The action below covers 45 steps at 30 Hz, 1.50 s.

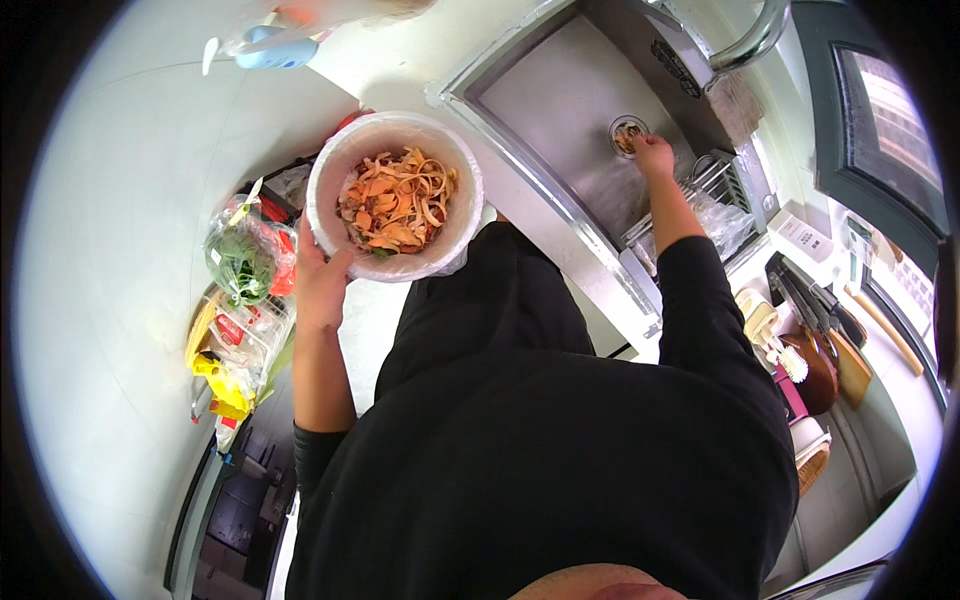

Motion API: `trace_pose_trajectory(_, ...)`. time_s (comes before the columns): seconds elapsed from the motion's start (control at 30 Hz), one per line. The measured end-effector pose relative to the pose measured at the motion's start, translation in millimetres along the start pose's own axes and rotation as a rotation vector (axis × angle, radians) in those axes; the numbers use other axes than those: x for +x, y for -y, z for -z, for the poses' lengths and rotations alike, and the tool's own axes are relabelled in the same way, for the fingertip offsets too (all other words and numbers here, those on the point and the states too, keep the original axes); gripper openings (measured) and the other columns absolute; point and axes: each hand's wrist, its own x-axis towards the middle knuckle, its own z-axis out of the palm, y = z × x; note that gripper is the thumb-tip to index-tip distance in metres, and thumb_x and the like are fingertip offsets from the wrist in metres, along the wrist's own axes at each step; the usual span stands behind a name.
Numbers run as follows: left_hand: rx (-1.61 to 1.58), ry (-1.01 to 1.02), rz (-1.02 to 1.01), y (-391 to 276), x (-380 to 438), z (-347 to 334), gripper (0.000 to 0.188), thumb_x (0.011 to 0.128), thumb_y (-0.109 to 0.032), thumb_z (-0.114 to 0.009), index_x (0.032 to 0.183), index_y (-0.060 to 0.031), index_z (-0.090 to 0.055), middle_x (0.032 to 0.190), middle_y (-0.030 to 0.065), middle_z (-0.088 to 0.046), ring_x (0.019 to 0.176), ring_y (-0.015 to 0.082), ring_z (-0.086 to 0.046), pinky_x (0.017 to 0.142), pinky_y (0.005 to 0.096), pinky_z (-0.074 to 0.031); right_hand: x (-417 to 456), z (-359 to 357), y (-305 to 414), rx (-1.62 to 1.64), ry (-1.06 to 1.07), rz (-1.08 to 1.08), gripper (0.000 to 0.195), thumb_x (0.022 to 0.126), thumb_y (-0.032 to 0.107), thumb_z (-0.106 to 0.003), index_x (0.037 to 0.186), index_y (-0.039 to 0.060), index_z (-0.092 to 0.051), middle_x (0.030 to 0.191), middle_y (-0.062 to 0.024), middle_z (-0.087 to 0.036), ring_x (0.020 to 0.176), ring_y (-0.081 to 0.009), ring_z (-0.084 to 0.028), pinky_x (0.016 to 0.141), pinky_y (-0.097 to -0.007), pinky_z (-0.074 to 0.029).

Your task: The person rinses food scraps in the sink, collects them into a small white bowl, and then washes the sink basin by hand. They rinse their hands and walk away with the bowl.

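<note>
My left hand (322, 277) grips the near left rim of a round white waste bin (470, 187), thumb over the edge. A thin plastic liner covers the bin, and orange and pale vegetable peelings (397, 199) lie inside it. My right hand (654, 156) reaches down into a stainless steel sink (555, 97). Its fingertips are at the right edge of a round drain strainer (615, 147) that holds brownish food scraps (625, 136). Whether those fingers pinch the scraps or the strainer's rim is hidden by the hand.
A metal rack (716, 180) with clear plastic bags (721, 225) sits at the sink's right end, below a chrome faucet (754, 41). Knives (806, 292) and a white brush (791, 362) stand farther right. At left, a wire cart (262, 330) holds bagged greens (241, 266).
</note>
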Motion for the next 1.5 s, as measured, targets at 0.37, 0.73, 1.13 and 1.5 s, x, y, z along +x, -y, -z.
trace_pose_trajectory(0.37, -0.058, 0.062, -0.193, 39, 8, 21, 0.086, 0.084, 0.011, -0.058, 0.164, -0.0155, -0.038, 0.143, 0.0095, -0.061, 0.119, 0.0240, -0.068, 0.087, 0.0385, -0.066, -221, 8, 214, 0.488, 0.031, 0.594, 0.020, 0.088, 0.022, -0.081, 0.099, 0.0071, -0.074, 0.096, -0.0075, -0.077, 0.085, -0.0188, -0.074, 0.076, -0.0350, -0.058)
trace_pose_trajectory(0.73, -0.078, 0.141, -0.256, 32, -24, 41, 0.088, 0.086, 0.012, -0.057, 0.167, -0.0131, -0.031, 0.145, 0.0122, -0.061, 0.120, 0.0242, -0.069, 0.087, 0.0380, -0.065, -343, -78, 289, 0.297, 0.079, 1.144, 0.016, 0.079, 0.021, -0.078, 0.081, 0.0069, -0.070, 0.095, -0.0146, -0.074, 0.100, -0.0331, -0.069, 0.086, -0.0454, -0.056)
trace_pose_trajectory(1.13, -0.248, 0.167, -0.220, 28, -45, 58, 0.083, 0.084, 0.015, -0.057, 0.162, -0.0036, -0.037, 0.149, 0.0111, -0.058, 0.138, 0.0221, -0.057, 0.114, 0.0365, -0.048, -380, -84, 309, 0.907, 0.937, 0.121, 0.010, 0.090, 0.014, -0.063, 0.098, 0.0088, -0.063, 0.095, -0.0062, -0.066, 0.087, -0.0223, -0.067, 0.079, -0.0370, -0.058)
trace_pose_trajectory(1.5, -0.164, 0.201, -0.278, 30, -48, 70, 0.089, 0.091, 0.011, -0.056, 0.170, -0.0139, -0.024, 0.151, 0.0129, -0.057, 0.127, 0.0259, -0.066, 0.091, 0.0403, -0.065, -389, -81, 306, 0.936, 1.296, 0.222, 0.075, 0.094, 0.005, -0.061, 0.164, 0.0090, -0.035, 0.150, -0.0137, -0.050, 0.130, -0.0333, -0.060, 0.101, -0.0493, -0.062)
